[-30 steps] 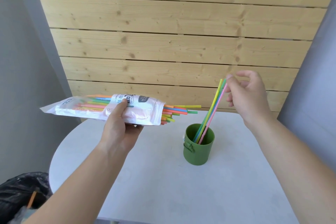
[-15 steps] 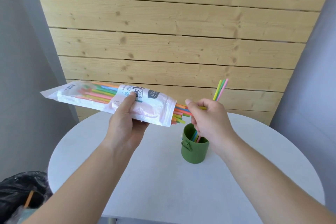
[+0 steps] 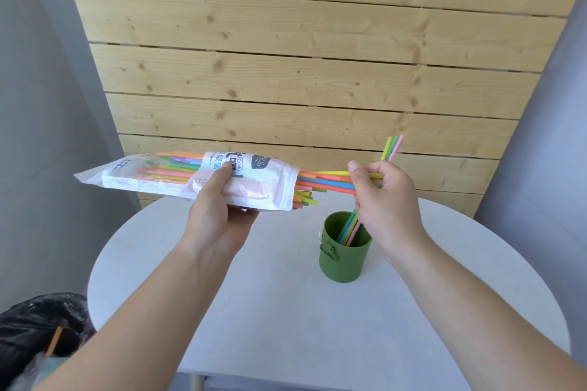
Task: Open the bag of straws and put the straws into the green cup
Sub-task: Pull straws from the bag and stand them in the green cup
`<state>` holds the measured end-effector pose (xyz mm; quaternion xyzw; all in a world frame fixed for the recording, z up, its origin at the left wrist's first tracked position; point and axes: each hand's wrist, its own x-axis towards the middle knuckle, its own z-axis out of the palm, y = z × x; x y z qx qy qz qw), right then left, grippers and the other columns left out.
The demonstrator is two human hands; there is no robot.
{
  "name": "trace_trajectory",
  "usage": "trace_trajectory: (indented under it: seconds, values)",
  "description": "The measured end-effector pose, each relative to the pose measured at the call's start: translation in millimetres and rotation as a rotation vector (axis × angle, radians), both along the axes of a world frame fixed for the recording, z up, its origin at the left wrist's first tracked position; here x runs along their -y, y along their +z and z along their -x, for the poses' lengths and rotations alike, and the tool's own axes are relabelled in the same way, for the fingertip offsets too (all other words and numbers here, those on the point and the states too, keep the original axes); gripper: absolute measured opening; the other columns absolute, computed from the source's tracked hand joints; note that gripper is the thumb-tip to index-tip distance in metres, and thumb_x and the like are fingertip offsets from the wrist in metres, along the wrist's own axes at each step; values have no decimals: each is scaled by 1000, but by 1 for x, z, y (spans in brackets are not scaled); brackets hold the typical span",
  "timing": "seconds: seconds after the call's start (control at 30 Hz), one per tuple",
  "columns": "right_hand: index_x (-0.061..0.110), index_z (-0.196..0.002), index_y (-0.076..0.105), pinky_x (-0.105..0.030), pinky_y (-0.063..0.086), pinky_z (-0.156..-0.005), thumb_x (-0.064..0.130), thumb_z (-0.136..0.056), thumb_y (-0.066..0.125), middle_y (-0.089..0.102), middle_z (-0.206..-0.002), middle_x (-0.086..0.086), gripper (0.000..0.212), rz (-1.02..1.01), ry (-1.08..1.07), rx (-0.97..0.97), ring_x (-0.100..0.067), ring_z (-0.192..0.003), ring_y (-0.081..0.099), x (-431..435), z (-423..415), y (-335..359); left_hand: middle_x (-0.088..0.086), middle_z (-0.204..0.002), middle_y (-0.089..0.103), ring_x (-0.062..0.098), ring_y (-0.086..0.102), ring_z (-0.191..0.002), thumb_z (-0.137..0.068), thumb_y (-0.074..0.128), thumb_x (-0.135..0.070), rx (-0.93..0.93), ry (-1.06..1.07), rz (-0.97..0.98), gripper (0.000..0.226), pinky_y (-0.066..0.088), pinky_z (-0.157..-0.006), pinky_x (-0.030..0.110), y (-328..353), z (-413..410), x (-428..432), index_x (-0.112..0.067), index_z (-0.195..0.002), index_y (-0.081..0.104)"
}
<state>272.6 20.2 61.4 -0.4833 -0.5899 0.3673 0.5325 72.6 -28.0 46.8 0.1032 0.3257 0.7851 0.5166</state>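
Observation:
My left hand (image 3: 219, 216) grips a white and pink bag of straws (image 3: 254, 181) held level above the table, its open end pointing right. Several coloured straws (image 3: 324, 182) stick out of that opening. My right hand (image 3: 384, 200) pinches the protruding straws near their tips, a yellow one on top. Below it stands the green cup (image 3: 344, 259) with several straws (image 3: 393, 147) leaning in it; their tops show above my right hand and their middles are hidden behind it.
The round white table (image 3: 270, 311) carries the cup right of centre. A wall of wooden planks (image 3: 286, 73) rises behind it. A black rubbish bag (image 3: 35, 327) sits on the floor at lower left.
My right hand let go of the straws in the cup, moved left to the bag's open end and took hold of the protruding straws. The bag rose slightly and shifted right.

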Motion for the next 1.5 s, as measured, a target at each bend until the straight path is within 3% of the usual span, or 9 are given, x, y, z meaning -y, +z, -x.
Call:
trace_trajectory:
  seconds: [0.17, 0.43, 0.53, 0.67, 0.9, 1.23, 1.5]
  values:
    - [13, -79, 52, -26, 31, -42, 43, -94, 62, 48, -49, 1, 35, 157, 68, -159, -17, -42, 36, 2, -3, 4, 6, -109, 79, 24, 76, -108, -99, 65, -15, 8, 11, 8, 31, 60, -94, 46, 0, 2, -1, -12, -130, 63]
    - [9, -88, 60, -22, 31, -39, 26, -94, 68, 49, -50, 2, 20, 153, 95, -202, -11, -39, 37, 1, -7, 9, 5, -106, 80, 23, 77, -103, -100, 64, -15, 7, 25, 21, 19, 60, -95, 45, -2, 5, 1, -14, -119, 66]
    - [6, -92, 59, -21, 28, -38, 23, -95, 66, 45, -53, 0, 19, 128, 112, -181, -12, -41, 32, -8, -24, 14, 6, -108, 80, 23, 77, -103, -100, 64, -16, 29, 52, 33, 16, 60, -93, 44, -1, 10, 2, -14, -116, 65]
    - [8, -93, 60, -23, 26, -39, 19, -97, 64, 44, -55, -3, 13, 108, 133, -162, -14, -44, 31, -18, -50, 19, 4, -90, 82, 21, 77, -94, -100, 64, -16, 45, 65, 44, 13, 62, -81, 39, 0, 15, 2, -14, -113, 65]
    - [13, -84, 57, -23, 25, -40, 20, -97, 63, 44, -55, -1, 16, 65, 126, -106, -13, -43, 32, -25, -90, 29, 4, -100, 79, 21, 76, -94, -100, 64, -16, 37, 65, 69, 13, 61, -76, 37, -3, 12, -2, -14, -113, 65]
    - [15, -85, 61, -21, 29, -39, 19, -97, 63, 42, -58, -4, 13, 25, 74, -39, -10, -41, 33, -29, -142, 43, 2, -85, 82, 18, 78, -84, -100, 64, -18, 11, 53, 98, 10, 62, -64, 32, -10, 8, -7, -15, -110, 66]
    - [13, -78, 58, -22, 20, -38, 17, -97, 62, 42, -46, 5, 19, 60, 86, -2, -13, -43, 25, -29, -168, 56, 5, -108, 77, 22, 75, -106, -100, 63, -17, 2, 49, 99, 8, 61, -84, 39, -9, 3, -9, -14, -108, 66]
